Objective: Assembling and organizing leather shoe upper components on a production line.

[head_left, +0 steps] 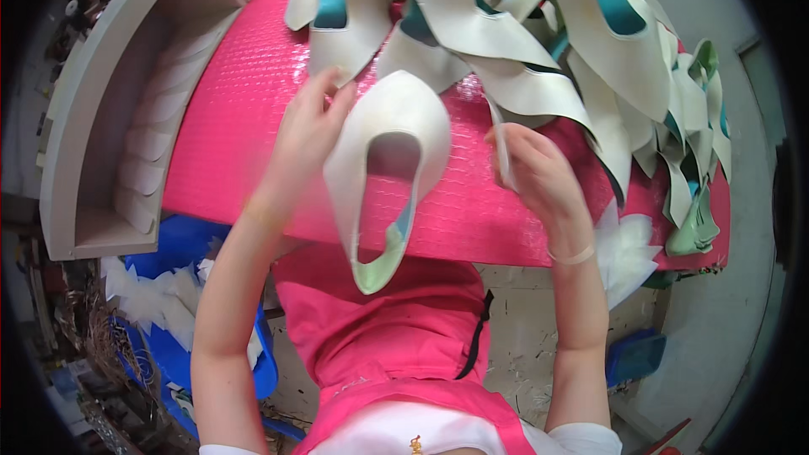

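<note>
A white shoe upper point(403, 105) with a pale green and blue lining lies in front of me, its heel end hanging over the table's near edge. Left of its toe is my left hand point(310, 122), slightly blurred. Its finger and thumb are bent but apart, by the tip of another white upper point(358, 38); whether they touch it I cannot tell. On the other side, my right hand point(539, 170) pinches a thin white strip-like piece point(502, 147), held upright and seen nearly edge-on.
Several more white uppers point(619, 76) are heaped across the far and right side of the pink table point(227, 135). A grey box-like housing point(72, 143) with a row of white pieces stands at left. Blue bins point(261, 362) and white sheet scraps point(164, 303) are below.
</note>
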A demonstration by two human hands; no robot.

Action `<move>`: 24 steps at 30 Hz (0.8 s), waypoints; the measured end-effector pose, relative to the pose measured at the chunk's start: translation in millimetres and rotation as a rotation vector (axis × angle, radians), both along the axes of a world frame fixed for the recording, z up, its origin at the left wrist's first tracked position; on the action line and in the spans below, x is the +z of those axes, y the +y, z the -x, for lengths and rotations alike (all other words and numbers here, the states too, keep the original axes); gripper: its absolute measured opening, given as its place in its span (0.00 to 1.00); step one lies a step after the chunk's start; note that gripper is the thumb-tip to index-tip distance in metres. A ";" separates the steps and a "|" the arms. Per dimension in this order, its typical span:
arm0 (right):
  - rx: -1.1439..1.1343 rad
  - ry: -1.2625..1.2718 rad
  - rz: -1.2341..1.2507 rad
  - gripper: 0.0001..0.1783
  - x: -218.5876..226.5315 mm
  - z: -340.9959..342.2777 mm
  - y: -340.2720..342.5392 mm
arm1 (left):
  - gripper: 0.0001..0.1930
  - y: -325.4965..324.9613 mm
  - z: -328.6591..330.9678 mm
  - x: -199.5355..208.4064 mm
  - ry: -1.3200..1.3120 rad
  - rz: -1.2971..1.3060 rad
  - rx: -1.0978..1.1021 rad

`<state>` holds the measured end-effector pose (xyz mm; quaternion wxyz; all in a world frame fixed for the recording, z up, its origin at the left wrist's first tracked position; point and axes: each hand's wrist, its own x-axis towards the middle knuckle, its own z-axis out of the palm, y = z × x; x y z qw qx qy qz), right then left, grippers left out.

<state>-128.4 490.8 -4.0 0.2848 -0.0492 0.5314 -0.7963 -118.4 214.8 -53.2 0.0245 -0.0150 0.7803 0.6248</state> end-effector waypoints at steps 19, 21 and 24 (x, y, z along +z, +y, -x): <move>0.044 0.082 -0.567 0.12 -55.3 -47.6 -114.4 | 0.12 -32.1 -95.9 -7.7 -0.466 -0.438 0.284; -0.011 0.177 -0.717 0.13 -54.0 -50.8 -118.8 | 0.11 -37.9 -91.6 -4.8 -0.586 -0.594 0.273; 0.004 0.221 -0.865 0.13 -47.7 -49.6 -120.5 | 0.08 -28.3 -92.1 -8.1 -0.491 -0.202 0.203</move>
